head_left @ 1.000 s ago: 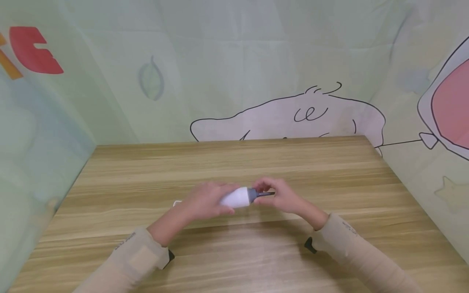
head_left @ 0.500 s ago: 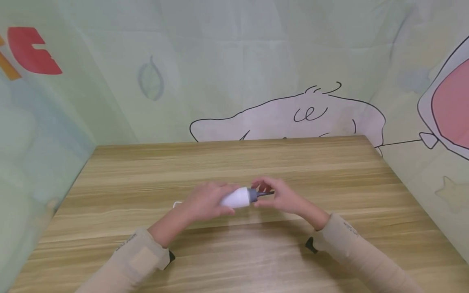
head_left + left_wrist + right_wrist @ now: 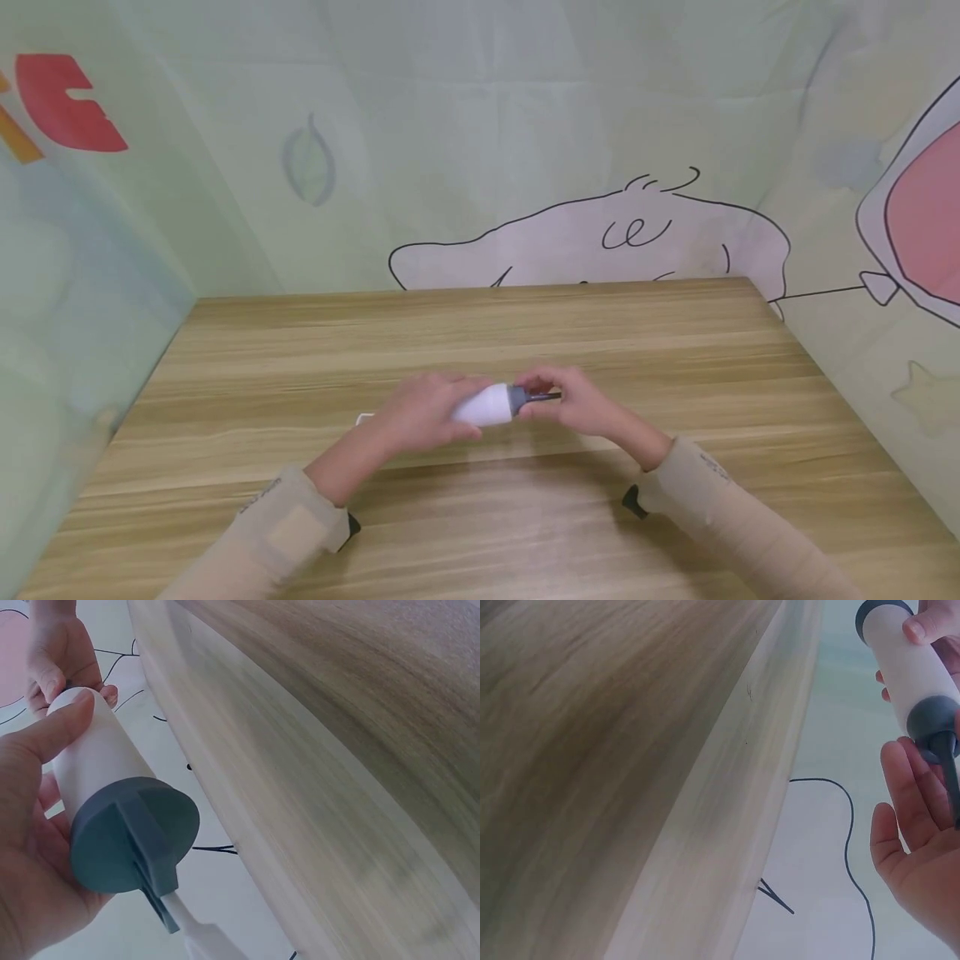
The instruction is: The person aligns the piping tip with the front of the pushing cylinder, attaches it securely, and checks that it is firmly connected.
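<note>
My left hand grips a white dispensing tube around its barrel, thumb along the side. A dark grey cap with a slim dark nozzle forms the right end, pointing at my right palm. Fingers and thumb of my right hand pinch that cap, with the nozzle between them. In the left wrist view a grey rear cap shows, with a bracket and a white handle bar running out of frame. The left palm hides the barrel's rear part in the head view.
Both hands work over the middle of a wood-grain table. A printed cloth backdrop stands along its back and sides. A beige sleeve with a wrist camera covers each forearm.
My right fingers stood slightly spread from the grey cap half a second ago and now close around it. The tube and my left hand stay almost in place.
</note>
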A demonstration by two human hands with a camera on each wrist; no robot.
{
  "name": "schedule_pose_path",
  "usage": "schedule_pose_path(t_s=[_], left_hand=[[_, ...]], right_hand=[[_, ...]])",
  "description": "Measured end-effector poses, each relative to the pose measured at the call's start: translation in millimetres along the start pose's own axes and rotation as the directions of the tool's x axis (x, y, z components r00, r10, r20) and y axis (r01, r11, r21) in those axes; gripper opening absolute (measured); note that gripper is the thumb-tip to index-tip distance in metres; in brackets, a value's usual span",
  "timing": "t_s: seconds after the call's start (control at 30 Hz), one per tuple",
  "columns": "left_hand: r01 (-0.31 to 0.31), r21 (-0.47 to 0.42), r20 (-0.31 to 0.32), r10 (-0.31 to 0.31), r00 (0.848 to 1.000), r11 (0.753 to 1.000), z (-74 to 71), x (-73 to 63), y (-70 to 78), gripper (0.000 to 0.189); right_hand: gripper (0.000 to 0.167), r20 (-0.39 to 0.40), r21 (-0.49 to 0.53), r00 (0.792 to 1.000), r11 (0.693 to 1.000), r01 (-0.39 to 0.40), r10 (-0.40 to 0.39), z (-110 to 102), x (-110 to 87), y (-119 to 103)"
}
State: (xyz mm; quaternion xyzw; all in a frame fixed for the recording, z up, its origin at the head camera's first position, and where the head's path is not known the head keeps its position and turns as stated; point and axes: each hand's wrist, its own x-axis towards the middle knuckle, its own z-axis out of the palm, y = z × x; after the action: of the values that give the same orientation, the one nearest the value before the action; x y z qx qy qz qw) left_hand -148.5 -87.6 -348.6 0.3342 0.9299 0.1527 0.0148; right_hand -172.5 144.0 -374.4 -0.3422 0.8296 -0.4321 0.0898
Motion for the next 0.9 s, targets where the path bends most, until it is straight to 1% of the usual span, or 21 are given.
schedule_pose_path(t_s=[0.13,0.23,0.33,0.47,0.5,0.67,0.77,0.9], left_hand=[[-0.026,0.018,-0.019,0.027,0.999,0.999,1.0,-0.5,-0.5,0.057],[-0.040,0.035,-0.028,0.041,0.999,0.999,1.6,-0.3,-0.5,0.057],[-0.037,0.034,-0.024,0.038,0.999,0.999,1.7,-0.1,0.1,0.058],[-0.013,0.014,-0.009,0.014,1.000,1.000,1.6,0.0,0.6,0.057],[-0.009,0.009,-0.007,0.009,1.000,1.000,1.7,0.1,0.6,0.057],[-0.011,0.004,-0.004,0.011,1.000,1.000,1.8,0.5,0.6,0.057],[-0.016,0.004,-0.003,0.016,1.000,1.000,1.6,0.7,0.7,0.057],[-0.017,0.004,0.000,0.017,1.000,1.000,0.4,0.5,0.7,0.058]], right_hand=[[0.031,0.028,0.056,0.998,0.996,-0.064,0.062,-1.0,-0.3,0.5],[0.029,0.038,0.065,0.996,0.994,-0.085,0.083,-1.9,-0.3,1.7],[0.031,0.037,0.041,0.997,0.997,-0.065,0.064,-2.3,-0.1,1.9],[0.043,0.030,0.006,1.000,1.000,-0.010,0.010,-1.7,0.5,-0.5],[0.043,0.027,0.000,1.000,1.000,0.007,-0.007,-1.3,0.7,-1.2],[0.034,0.013,-0.017,0.999,0.999,0.050,-0.050,1.6,1.6,-1.2],[0.029,0.004,-0.012,1.000,1.000,0.024,-0.024,1.7,1.3,-0.9],[0.027,0.014,0.006,1.000,1.000,-0.027,0.026,1.0,0.7,-0.5]])
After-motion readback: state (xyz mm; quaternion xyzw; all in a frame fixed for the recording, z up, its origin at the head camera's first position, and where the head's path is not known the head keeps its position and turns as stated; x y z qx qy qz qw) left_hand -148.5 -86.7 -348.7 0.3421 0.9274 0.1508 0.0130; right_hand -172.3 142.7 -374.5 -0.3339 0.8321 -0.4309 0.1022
